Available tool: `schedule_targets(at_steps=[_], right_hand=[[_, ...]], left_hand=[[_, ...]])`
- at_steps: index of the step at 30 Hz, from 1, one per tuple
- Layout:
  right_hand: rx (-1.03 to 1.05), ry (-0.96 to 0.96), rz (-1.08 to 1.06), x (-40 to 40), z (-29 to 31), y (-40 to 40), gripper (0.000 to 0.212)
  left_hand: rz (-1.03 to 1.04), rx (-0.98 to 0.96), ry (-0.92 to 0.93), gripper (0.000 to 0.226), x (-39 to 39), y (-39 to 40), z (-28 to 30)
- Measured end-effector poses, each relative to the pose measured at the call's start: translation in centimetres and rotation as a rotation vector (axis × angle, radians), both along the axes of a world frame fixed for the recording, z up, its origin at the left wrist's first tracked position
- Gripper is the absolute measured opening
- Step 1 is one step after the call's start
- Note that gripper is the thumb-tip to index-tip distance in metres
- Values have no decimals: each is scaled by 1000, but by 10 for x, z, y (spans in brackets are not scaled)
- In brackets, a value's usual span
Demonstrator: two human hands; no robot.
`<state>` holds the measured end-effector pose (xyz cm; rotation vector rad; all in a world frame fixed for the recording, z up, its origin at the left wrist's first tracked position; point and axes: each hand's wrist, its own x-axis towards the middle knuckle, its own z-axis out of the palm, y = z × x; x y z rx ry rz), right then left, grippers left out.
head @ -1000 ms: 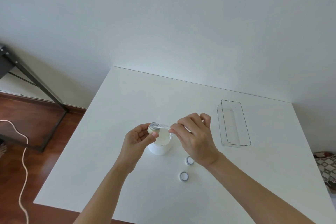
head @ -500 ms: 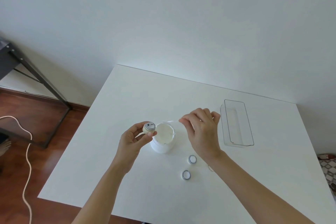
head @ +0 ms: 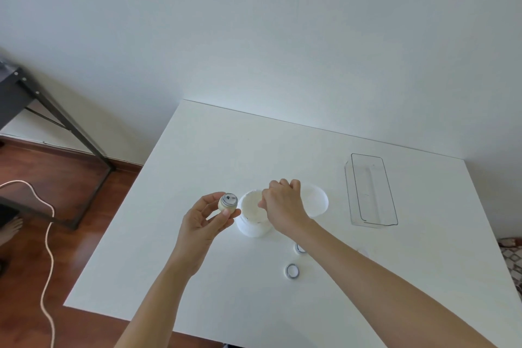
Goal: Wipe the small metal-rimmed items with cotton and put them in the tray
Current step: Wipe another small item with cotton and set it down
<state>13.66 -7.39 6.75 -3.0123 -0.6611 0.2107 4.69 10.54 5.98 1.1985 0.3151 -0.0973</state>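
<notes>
My left hand (head: 203,223) holds a small cream item with a metal rim (head: 227,202) up beside an open white jar of cotton (head: 251,227). My right hand (head: 282,206) is over the jar's mouth, fingertips pinched down inside it; what they hold is hidden. The jar's white lid (head: 317,200) lies flat behind that hand. Two more metal-rimmed items rest on the white table (head: 197,155): one (head: 291,271) in the open, the other (head: 300,248) half hidden by my right forearm. The clear tray (head: 392,206) stands at the right with nothing in it.
The table's left and near edges drop to a wooden floor, where a pale cord (head: 48,234) lies. A black metal frame (head: 65,121) stands at the left. A bare foot (head: 11,229) shows at the far left, patterned fabric (head: 511,257) at the right.
My right hand has taken the lid off the jar, set it down to the right, and come back to the jar's mouth. My left hand has kept the item raised.
</notes>
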Motion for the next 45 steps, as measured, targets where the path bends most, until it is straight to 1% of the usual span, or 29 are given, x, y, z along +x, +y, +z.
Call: schedule_targets(at_steps=[3, 7, 12, 17, 22, 25, 29, 31, 34, 36, 38, 41, 45], right_hand=[[77, 75, -142, 1, 3, -8, 24], [245, 219, -391, 5, 10, -23, 38], [398, 337, -613, 6, 27, -40, 33], [569, 363, -690, 4, 52, -51, 32], [744, 309, -647, -2, 75, -51, 30], [746, 187, -580, -8, 83, -42, 27], [714, -75, -400, -19, 82, -31, 20], [645, -228, -292, -22, 80, -27, 17], [515, -519, -70, -25, 77, -29, 15], [421, -712, 83, -26, 75, -32, 19], [361, -848, 155, -27, 73, -33, 23], [338, -947, 174, -30, 71, -35, 25], [355, -973, 175, -32, 71, -39, 23]], left_hand=[[-13, 19, 8, 37, 0, 1, -1], [-36, 96, 36, 36, 2, -1, -4], [-18, 163, 53, 33, 8, -8, -5], [-37, 195, 48, 30, 13, -14, -5], [-82, 180, 30, 29, 18, -20, 2], [-102, 160, 10, 32, 21, -24, 6], [-124, 148, -20, 35, 22, -27, 9], [-124, 137, -34, 34, 22, -27, 10], [-114, 111, -48, 29, 22, -26, 11], [-108, 94, -52, 24, 21, -25, 11], [-104, 78, -52, 21, 21, -25, 11], [-95, 73, -46, 24, 22, -25, 12], [-83, 73, -47, 31, 23, -23, 10]])
